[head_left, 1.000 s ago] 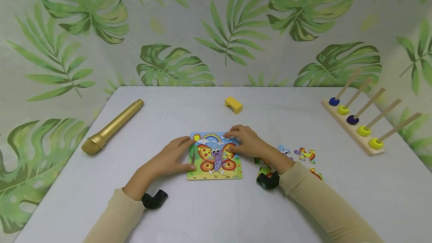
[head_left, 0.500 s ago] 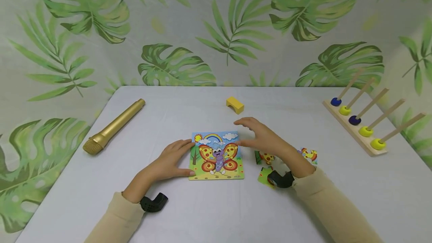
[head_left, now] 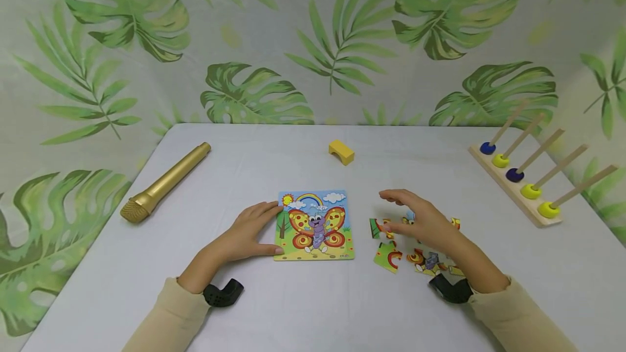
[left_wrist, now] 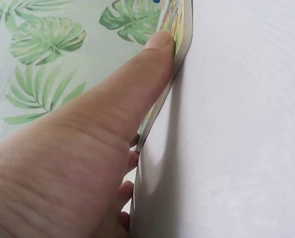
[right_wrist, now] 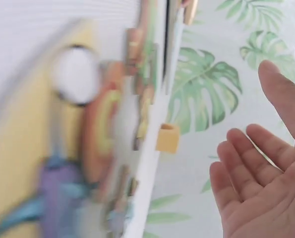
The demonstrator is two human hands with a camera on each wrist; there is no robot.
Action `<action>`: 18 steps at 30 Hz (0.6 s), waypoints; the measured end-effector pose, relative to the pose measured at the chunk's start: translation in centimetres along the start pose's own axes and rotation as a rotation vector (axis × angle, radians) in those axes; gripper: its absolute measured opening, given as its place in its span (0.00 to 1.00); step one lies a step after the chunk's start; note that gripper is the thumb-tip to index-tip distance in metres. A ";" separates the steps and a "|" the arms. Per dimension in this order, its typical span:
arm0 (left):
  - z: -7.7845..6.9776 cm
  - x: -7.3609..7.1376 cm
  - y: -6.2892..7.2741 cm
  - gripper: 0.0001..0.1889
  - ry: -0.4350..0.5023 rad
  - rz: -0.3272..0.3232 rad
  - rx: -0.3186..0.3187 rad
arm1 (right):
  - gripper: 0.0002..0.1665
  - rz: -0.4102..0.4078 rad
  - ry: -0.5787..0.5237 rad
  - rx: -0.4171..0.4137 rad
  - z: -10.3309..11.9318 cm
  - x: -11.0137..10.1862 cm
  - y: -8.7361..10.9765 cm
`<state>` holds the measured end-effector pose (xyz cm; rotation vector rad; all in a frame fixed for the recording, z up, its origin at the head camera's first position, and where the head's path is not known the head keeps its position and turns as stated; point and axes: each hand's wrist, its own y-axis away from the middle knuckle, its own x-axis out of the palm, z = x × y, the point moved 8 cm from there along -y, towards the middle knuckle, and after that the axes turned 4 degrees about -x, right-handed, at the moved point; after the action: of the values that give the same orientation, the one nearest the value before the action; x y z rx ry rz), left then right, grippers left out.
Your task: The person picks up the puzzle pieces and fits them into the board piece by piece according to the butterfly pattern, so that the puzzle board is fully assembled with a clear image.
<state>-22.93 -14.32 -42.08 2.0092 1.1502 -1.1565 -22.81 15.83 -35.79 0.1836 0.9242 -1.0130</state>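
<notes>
A square butterfly picture puzzle (head_left: 317, 226) lies flat at the middle of the table. My left hand (head_left: 246, 232) rests at its left side, fingertips at the upper left edge. In the left wrist view the thumb (left_wrist: 159, 49) lies on the rim of the board. To the right of the puzzle are several loose jigsaw pieces (head_left: 387, 257), some partly covered by my right hand (head_left: 425, 224). That hand hovers over them, thumb and fingers apart, holding nothing. The right wrist view shows a blurred piece with a purple figure (right_wrist: 63, 183) up close.
A gold microphone (head_left: 166, 182) lies at the left. Toward the back is a yellow arched block (head_left: 341, 152). On the right stands a wooden peg rack (head_left: 513, 183) with blue, yellow and dark beads. A leaf-patterned cloth (head_left: 337, 42) hangs behind the white table.
My right hand has left the puzzle's upper right part and moved right, over the loose pieces. My left hand has stayed at the puzzle's left edge.
</notes>
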 end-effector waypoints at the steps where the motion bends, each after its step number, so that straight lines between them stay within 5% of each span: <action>1: 0.0 0.0 0.0 0.49 -0.001 0.000 0.000 | 0.37 0.004 0.005 0.004 -0.2 0.2 0.2; 18: -0.2 -0.1 0.1 0.48 0.006 -0.004 0.000 | 0.32 0.104 0.020 0.125 -3.9 2.7 1.7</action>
<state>-22.81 -14.22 -41.94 2.0126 1.1571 -1.1531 -23.17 17.11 -40.67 0.3439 0.8616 -0.9741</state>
